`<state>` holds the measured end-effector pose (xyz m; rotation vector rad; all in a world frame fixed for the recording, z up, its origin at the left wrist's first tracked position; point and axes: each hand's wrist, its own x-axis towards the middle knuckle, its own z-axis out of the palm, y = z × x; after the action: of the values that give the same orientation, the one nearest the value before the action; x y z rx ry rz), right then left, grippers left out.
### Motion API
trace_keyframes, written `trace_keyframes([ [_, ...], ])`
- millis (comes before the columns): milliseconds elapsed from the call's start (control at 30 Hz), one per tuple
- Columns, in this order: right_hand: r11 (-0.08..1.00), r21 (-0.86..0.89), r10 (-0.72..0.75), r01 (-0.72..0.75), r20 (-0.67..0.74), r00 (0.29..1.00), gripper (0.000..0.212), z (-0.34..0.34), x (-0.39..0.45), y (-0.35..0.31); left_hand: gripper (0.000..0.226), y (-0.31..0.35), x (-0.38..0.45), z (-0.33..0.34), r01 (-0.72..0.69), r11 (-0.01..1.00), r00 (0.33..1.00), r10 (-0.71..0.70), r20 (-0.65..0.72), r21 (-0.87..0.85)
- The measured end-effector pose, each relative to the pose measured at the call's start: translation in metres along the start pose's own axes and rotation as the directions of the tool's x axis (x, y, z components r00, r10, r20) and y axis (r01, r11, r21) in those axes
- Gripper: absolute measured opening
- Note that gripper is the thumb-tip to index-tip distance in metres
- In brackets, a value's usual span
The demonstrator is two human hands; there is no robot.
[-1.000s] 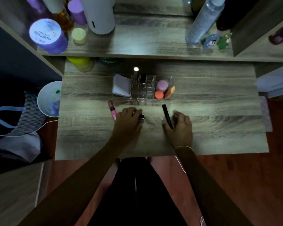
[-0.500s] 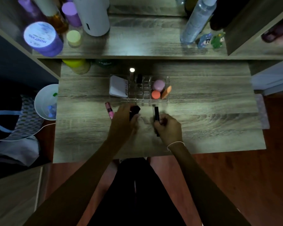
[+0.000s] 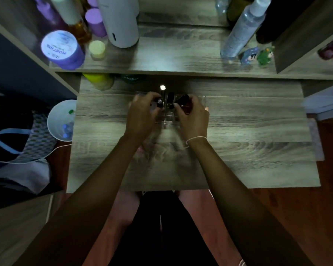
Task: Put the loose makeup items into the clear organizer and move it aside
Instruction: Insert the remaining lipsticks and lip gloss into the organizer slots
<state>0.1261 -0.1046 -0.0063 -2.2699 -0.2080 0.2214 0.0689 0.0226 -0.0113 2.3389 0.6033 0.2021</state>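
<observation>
The clear organizer (image 3: 169, 118) stands at the back middle of the wooden table (image 3: 248, 131), mostly hidden under my hands. My left hand (image 3: 141, 116) hovers over its left part, shut on a small dark lipstick (image 3: 159, 103) with a silvery end. My right hand (image 3: 194, 117) is over its right part, pinching a black makeup pencil (image 3: 183, 99) that points into the compartments. A silver-capped tube (image 3: 162, 87) and a black tube (image 3: 170, 97) stand upright in the organizer between my hands. The pink gloss tube is covered by my left forearm.
A raised shelf (image 3: 181, 60) behind the organizer carries a purple jar (image 3: 61, 48), a white cylinder (image 3: 121, 22), a spray bottle (image 3: 238, 35) and two small figurines (image 3: 258, 54). A yellow jar (image 3: 99, 81) sits under the shelf. A white bin (image 3: 61, 120) stands by the table's left edge.
Both hands lifted their items off the table and moved away from me to the organizer, the left with the small lipstick and the right with the black pencil. The camera tilted slightly.
</observation>
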Motion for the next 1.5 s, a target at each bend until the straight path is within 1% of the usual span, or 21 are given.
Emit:
trace_keyframes([
  [67, 0.999, -0.028, -0.027, 0.026, -0.014, 1.000, 0.025, 0.005, 0.003, 0.001, 0.036, -0.001, 0.002, 0.000, 0.011, 1.000, 1.000, -0.011, 0.019, -0.003],
  [133, 0.999, -0.018, -0.045, 0.044, -0.009, 0.999, 0.025, 0.008, 0.005, 0.004, 0.037, -0.001, 0.005, 0.001, 0.012, 1.000, 1.000, -0.012, 0.018, -0.005],
  [233, 1.000, -0.004, -0.019, 0.019, 0.072, 0.997, 0.029, 0.013, 0.008, 0.007, 0.037, -0.002, 0.008, 0.001, 0.000, 1.000, 1.000, -0.001, 0.013, 0.012],
  [367, 0.992, -0.124, -0.009, 0.021, 0.098, 0.995, 0.032, 0.019, 0.013, 0.011, 0.037, -0.005, 0.010, 0.004, 0.017, 0.999, 0.999, -0.019, 0.042, 0.051],
  [500, 0.991, -0.130, -0.013, 0.031, 0.140, 0.990, 0.033, 0.022, 0.015, 0.009, 0.036, -0.010, 0.009, 0.006, 0.016, 0.996, 0.999, -0.021, 0.049, 0.087],
  [700, 0.995, -0.092, -0.024, 0.037, 0.134, 0.991, 0.028, 0.020, 0.013, 0.008, 0.035, -0.011, 0.009, 0.010, -0.003, 0.984, 0.997, -0.010, 0.070, 0.178],
  [833, 0.995, -0.101, 0.001, 0.011, 0.116, 0.993, 0.020, 0.022, 0.012, 0.010, 0.035, -0.013, 0.009, 0.010, -0.006, 0.985, 0.997, -0.007, 0.075, 0.173],
  [967, 0.996, -0.084, -0.032, 0.040, 0.091, 0.995, 0.014, 0.023, 0.012, 0.012, 0.036, -0.013, 0.008, 0.008, 0.001, 0.989, 0.997, -0.011, 0.070, 0.145],
  [1167, 0.993, -0.093, -0.073, 0.078, 0.056, 0.996, 0.018, 0.022, 0.011, 0.011, 0.037, -0.013, 0.008, 0.007, 0.002, 0.989, 0.997, -0.012, 0.070, 0.148],
  [1267, 0.993, -0.071, -0.089, 0.092, 0.040, 0.995, 0.026, 0.019, 0.007, 0.007, 0.039, -0.013, 0.006, 0.007, -0.006, 0.990, 0.998, -0.003, 0.066, 0.139],
  [1367, 0.994, -0.071, -0.080, 0.083, 0.043, 0.996, 0.036, 0.019, 0.006, 0.004, 0.041, -0.013, 0.005, 0.007, -0.008, 0.988, 0.998, -0.002, 0.066, 0.154],
  [1500, 0.996, -0.069, -0.058, 0.061, 0.049, 0.997, 0.040, 0.020, 0.006, 0.003, 0.043, -0.013, 0.005, 0.006, -0.006, 0.988, 0.998, -0.004, 0.067, 0.155],
])
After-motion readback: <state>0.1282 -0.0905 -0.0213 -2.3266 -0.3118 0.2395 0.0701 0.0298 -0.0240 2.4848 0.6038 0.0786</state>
